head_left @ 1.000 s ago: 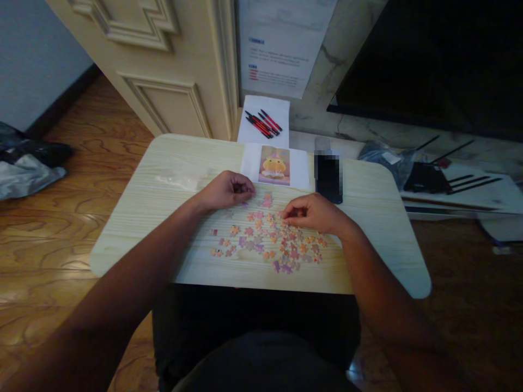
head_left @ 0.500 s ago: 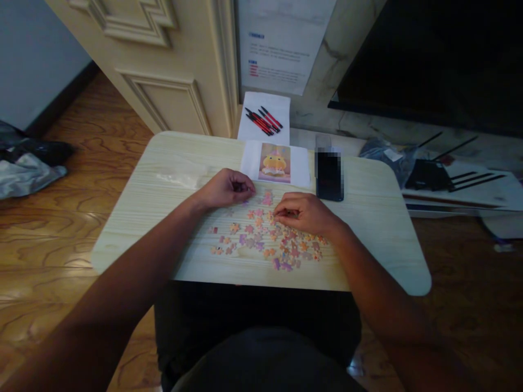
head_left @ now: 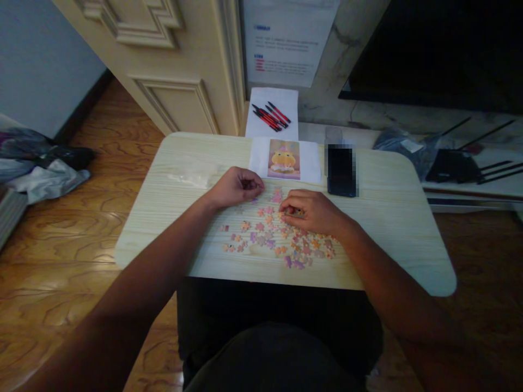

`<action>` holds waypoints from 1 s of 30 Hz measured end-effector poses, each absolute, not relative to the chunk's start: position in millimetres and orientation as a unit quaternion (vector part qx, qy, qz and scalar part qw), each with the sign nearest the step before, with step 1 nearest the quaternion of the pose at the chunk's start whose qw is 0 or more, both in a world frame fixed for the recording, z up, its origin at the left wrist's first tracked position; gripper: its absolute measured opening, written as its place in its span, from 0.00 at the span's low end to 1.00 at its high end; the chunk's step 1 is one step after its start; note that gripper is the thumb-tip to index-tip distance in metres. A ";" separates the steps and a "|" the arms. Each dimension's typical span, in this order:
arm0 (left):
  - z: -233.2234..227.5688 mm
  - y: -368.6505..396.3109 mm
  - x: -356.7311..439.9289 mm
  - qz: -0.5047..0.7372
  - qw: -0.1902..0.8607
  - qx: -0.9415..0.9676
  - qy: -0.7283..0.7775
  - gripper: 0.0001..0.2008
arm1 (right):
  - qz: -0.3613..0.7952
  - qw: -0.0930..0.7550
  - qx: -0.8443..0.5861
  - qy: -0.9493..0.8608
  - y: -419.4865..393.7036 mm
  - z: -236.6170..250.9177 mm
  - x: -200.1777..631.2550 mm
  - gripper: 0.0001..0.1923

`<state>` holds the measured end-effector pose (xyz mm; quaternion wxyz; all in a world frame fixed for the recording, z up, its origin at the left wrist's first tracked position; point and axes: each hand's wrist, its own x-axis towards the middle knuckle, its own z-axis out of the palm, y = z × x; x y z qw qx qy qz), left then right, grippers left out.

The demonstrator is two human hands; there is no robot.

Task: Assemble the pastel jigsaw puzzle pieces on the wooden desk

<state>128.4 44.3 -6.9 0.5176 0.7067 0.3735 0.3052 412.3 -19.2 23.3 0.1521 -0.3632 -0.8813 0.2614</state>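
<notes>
A pale wooden table (head_left: 392, 228) sits over my lap. Against the wall behind it hangs a printed notice (head_left: 288, 41), its blue and red lines too small for me to read. At the table's far edge lies a reference picture (head_left: 284, 159) of a yellow cartoon figure, without legible lettering, and a dark phone (head_left: 340, 170) just to its right. My left hand (head_left: 238, 187) rests curled, fingertips pinched; whether it holds a piece I cannot tell. My right hand (head_left: 311, 212) lies curled on the loose puzzle pieces (head_left: 269, 239) scattered mid-table, fingertips touching them.
</notes>
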 end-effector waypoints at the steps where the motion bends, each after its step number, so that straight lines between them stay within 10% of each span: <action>1: -6.0 43.8 129.2 0.306 0.521 0.703 0.375 0.07 | 0.258 0.153 -0.360 -0.883 -19.3 23.3 412.1 0.09; 30: -2.6 47.8 135.0 0.324 0.542 0.677 0.379 0.07 | 0.234 0.239 -0.311 -0.889 -9.4 7.2 422.2 0.12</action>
